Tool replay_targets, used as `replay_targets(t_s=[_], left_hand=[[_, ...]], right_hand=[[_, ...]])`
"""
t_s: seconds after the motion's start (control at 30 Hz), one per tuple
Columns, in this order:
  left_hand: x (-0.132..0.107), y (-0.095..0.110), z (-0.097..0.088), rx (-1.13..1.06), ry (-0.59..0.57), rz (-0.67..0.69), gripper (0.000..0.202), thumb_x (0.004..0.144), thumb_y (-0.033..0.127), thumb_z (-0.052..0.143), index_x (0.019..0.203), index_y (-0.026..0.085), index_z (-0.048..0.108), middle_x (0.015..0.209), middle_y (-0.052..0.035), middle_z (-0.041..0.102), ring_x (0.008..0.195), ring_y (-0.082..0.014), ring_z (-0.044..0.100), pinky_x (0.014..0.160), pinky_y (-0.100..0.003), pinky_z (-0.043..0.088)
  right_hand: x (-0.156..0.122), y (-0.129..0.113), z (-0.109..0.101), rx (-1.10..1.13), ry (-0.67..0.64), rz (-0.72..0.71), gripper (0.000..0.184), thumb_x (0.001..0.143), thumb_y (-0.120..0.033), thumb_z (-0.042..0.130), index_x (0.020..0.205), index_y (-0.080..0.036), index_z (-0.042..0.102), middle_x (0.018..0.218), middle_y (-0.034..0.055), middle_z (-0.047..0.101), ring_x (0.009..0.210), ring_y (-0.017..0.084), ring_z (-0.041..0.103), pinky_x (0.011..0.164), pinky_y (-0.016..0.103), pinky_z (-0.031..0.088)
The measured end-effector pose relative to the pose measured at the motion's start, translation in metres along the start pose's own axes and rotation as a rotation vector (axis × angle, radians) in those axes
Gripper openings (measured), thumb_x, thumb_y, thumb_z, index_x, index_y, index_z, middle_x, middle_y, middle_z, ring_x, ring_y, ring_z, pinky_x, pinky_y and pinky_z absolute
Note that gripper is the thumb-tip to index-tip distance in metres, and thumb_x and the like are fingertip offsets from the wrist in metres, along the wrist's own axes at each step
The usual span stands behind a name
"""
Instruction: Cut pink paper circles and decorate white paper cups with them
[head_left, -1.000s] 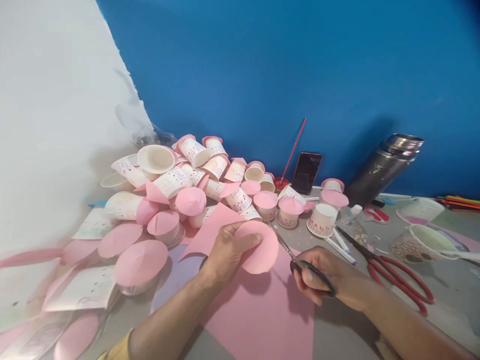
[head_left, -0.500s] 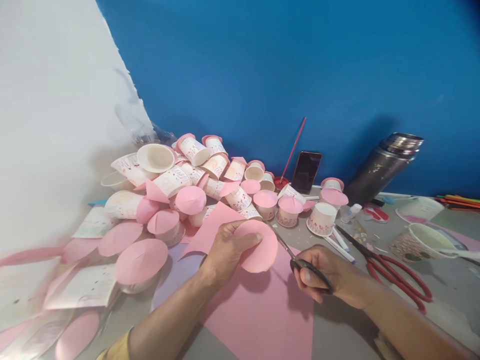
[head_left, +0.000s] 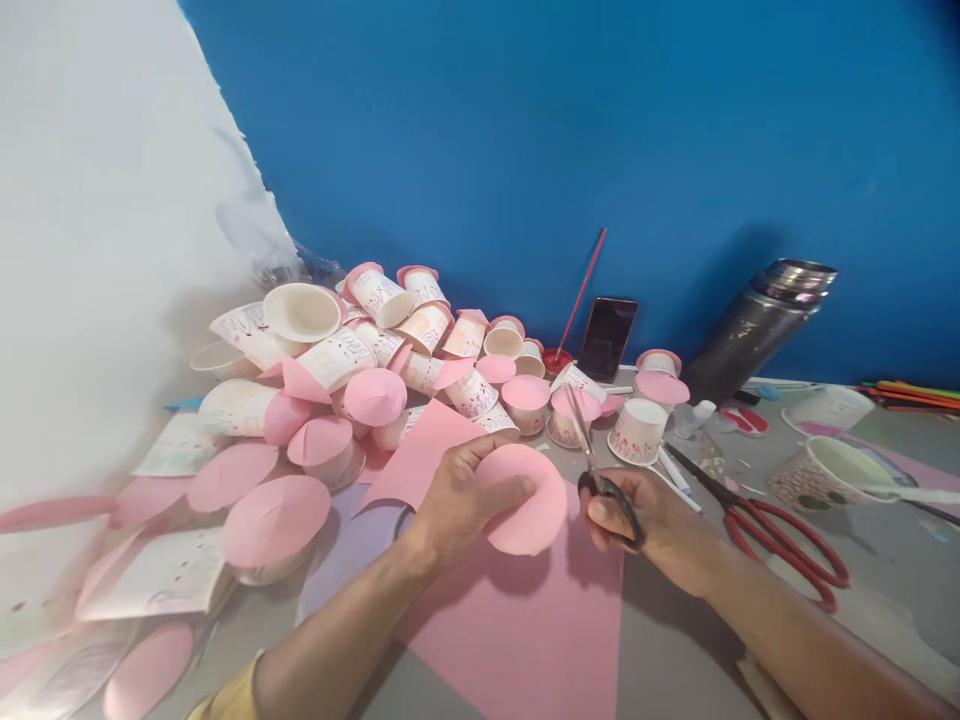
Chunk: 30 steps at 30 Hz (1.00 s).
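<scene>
My left hand [head_left: 461,500] pinches a round pink paper disc [head_left: 529,520] between thumb and fingers, above a large pink sheet [head_left: 525,640]. To its right, my right hand [head_left: 622,510] has its fingers in the dark handles of a small pair of scissors [head_left: 583,430]. The blades point up and away, apart from the disc's edge. A pink paper offcut [head_left: 420,455] lies just beyond my left hand. Part of a lilac sheet [head_left: 337,550] shows under my left forearm.
Paper cups with pink paper tops [head_left: 379,300] are piled at the back left. Red-handled scissors [head_left: 787,535], a patterned cup [head_left: 817,475] and a dark flask [head_left: 757,325] stand or lie at the right. A phone [head_left: 607,335] leans against the blue wall.
The scissors have swung upright, and their blades have come away from the disc's edge. My left hand has turned the disc slightly so it faces me more. The view has shifted a little.
</scene>
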<state>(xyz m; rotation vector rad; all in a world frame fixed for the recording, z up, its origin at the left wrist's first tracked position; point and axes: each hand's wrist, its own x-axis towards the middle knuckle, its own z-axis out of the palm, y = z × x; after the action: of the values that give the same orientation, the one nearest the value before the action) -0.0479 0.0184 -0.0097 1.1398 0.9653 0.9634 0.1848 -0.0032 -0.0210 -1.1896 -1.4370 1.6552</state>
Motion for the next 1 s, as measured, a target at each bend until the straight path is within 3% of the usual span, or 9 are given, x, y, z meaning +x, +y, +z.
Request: replay_targets(t_s=[0.2,0.37,0.5,0.6,0.7,0.8,1.0], left_hand=[[-0.005,-0.002,0.006,0.274,-0.113,0.044,0.016,0.073,0.026,0.079,0.085,0.017,0.076,0.081,-0.0038,0.071,0.074,-0.0182,0.062,0.061,-0.025,0.049],[-0.005,-0.005,0.010,0.125,-0.153,-0.015,0.021,0.073,0.032,0.083,0.084,0.015,0.077,0.077,-0.0033,0.071,0.066,-0.0153,0.060,0.057,-0.024,0.046],[-0.003,-0.008,0.009,-0.075,-0.100,-0.128,0.030,0.071,0.041,0.086,0.081,0.014,0.076,0.075,-0.0053,0.072,0.065,-0.0170,0.064,0.059,-0.026,0.049],[-0.002,-0.006,0.006,-0.144,-0.071,-0.152,0.032,0.067,0.040,0.089,0.082,0.014,0.076,0.076,-0.0059,0.073,0.066,-0.0188,0.066,0.060,-0.028,0.051],[-0.001,-0.002,0.002,-0.157,-0.052,-0.136,0.033,0.066,0.039,0.090,0.082,0.014,0.077,0.075,-0.0051,0.072,0.065,-0.0179,0.065,0.059,-0.027,0.052],[-0.001,0.002,0.000,-0.172,-0.047,-0.125,0.032,0.068,0.039,0.089,0.084,0.014,0.078,0.077,-0.0059,0.073,0.068,-0.0184,0.066,0.059,-0.027,0.052],[-0.001,0.003,-0.001,-0.157,-0.045,-0.117,0.029,0.067,0.037,0.088,0.083,0.014,0.078,0.077,-0.0066,0.073,0.068,-0.0192,0.066,0.060,-0.028,0.051]], right_hand=[[-0.002,-0.003,0.008,0.039,0.137,-0.052,0.038,0.065,-0.045,0.087,0.082,-0.018,0.067,0.072,-0.0005,0.060,0.064,0.013,0.046,0.056,0.025,0.033],[-0.003,-0.003,0.020,0.024,0.229,-0.039,0.030,0.064,-0.035,0.082,0.083,-0.020,0.064,0.066,-0.0044,0.055,0.058,0.011,0.043,0.053,0.024,0.034],[-0.004,-0.006,0.021,0.000,0.226,0.000,0.033,0.067,-0.043,0.082,0.081,-0.021,0.062,0.062,-0.0050,0.051,0.056,0.011,0.042,0.051,0.025,0.032],[-0.005,-0.009,0.012,-0.084,0.051,-0.004,0.048,0.073,-0.063,0.079,0.076,-0.019,0.061,0.064,-0.0020,0.055,0.058,0.011,0.042,0.052,0.025,0.030],[-0.007,-0.008,0.001,-0.177,-0.132,-0.022,0.065,0.079,-0.081,0.066,0.076,-0.016,0.063,0.067,0.0024,0.062,0.057,0.011,0.042,0.052,0.026,0.026],[-0.009,-0.005,-0.003,-0.191,-0.223,0.019,0.070,0.078,-0.086,0.063,0.075,-0.016,0.062,0.065,0.0041,0.064,0.056,0.011,0.044,0.053,0.027,0.025],[-0.009,-0.006,-0.001,-0.203,-0.227,0.034,0.071,0.074,-0.088,0.065,0.072,-0.017,0.060,0.060,0.0040,0.063,0.057,0.013,0.047,0.055,0.028,0.028]])
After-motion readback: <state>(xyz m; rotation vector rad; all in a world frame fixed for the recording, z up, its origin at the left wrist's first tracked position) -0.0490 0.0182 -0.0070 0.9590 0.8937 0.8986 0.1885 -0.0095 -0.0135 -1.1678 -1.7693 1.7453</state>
